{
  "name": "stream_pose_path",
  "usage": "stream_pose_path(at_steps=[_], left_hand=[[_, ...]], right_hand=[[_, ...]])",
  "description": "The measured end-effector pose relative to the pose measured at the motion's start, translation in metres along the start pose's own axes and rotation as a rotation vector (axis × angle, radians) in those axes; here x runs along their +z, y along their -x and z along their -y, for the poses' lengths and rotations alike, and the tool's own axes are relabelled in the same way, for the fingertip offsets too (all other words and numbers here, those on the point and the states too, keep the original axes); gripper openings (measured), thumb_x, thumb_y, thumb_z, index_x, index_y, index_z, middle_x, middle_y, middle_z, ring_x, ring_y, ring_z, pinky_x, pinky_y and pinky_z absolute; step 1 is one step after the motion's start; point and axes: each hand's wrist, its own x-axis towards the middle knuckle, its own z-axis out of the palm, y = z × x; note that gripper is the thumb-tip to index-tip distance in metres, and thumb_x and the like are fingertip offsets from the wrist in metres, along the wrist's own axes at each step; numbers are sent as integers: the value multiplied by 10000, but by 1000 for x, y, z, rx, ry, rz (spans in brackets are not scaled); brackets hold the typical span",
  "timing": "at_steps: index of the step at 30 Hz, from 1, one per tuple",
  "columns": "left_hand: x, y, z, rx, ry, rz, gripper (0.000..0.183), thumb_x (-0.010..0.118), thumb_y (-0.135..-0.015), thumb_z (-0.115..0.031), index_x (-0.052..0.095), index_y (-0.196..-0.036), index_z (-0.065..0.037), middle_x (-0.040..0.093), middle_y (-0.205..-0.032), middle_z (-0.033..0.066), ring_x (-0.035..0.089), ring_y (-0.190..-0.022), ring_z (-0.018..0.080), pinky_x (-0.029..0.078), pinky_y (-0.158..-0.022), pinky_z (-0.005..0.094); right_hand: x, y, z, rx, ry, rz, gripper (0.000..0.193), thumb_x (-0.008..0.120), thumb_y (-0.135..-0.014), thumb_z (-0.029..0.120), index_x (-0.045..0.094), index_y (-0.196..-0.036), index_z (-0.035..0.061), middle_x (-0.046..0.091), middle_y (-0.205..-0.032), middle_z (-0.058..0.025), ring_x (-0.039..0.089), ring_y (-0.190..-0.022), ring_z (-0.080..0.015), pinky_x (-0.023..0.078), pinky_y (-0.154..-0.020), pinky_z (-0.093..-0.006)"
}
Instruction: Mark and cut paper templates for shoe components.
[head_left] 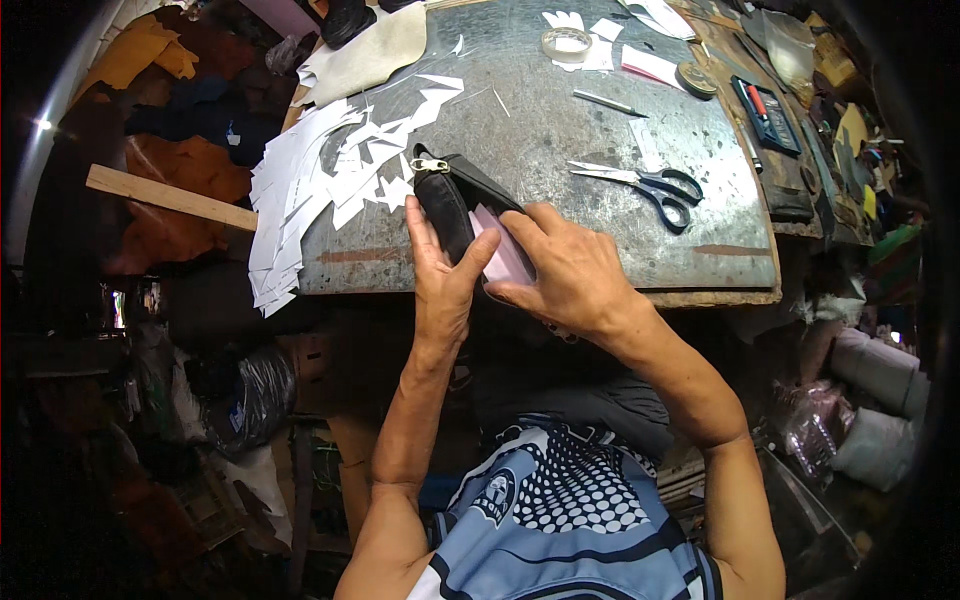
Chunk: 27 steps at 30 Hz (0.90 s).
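At the table's near edge I hold a black pouch (447,212) with its mouth parted toward me. A gold-coloured metal fitting (431,165) shows at its far left corner. My left hand (441,275) grips the left side, fingers outside and thumb at the opening. Folded pale pink sheets (506,256), paper-like, show inside the pouch. My right hand (572,262) is closed on the right side, its index finger at the rim and its thumb by the pink sheets' near end. Part of the pouch is hidden behind this hand.
White paper offcuts (290,200) pile on the metal-topped table (520,120) at left. Dark-handled scissors (650,187) lie partly open at right, beyond them a slim knife-like tool (610,103) and a tape roll (566,44). A wooden strip (170,197) juts out leftward.
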Motion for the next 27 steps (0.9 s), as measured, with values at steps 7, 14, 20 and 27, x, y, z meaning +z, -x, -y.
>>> stream_pose_path(at_steps=[7, 14, 20, 27], left_hand=[[-25, 4, -10, -18, -186, 53, 941, 546, -802, 63, -55, -1520, -28, 132, -1546, 260, 389, -1269, 215, 383, -958, 273], [-25, 9, -14, -72, -114, 9, 931, 485, -763, 99, -4, -1535, -79, 276, -1510, 244, 541, -771, -12, 354, -421, 82], [-29, 7, -10, -95, -43, -24, 923, 470, -757, 105, 8, -1536, -70, 256, -1510, 232, 573, -970, 74, 502, -610, 135], [-29, 6, -9, -115, 70, -42, 912, 475, -768, 98, 20, -1539, -81, 198, -1513, 267, 565, -1023, 105, 515, -669, 149]], right_hand=[[2, -2, -1, 8, 7, 2, 535, 694, -814, 322, 521, -1217, 15, 573, -1042, -178, 646, -900, -361, 531, -733, -464], [11, -5, -13, 55, -3, -56, 419, 551, -867, 197, 537, -1229, -15, 576, -1063, -215, 648, -879, -386, 528, -759, -474], [15, -10, -11, 58, -14, -33, 403, 559, -850, 123, 551, -1244, 42, 567, -1123, -208, 647, -883, -393, 534, -757, -470], [17, -12, -8, -136, 64, -66, 362, 627, -800, 66, 633, -1153, 144, 475, -1339, -191, 611, -995, -344, 520, -818, -447]])
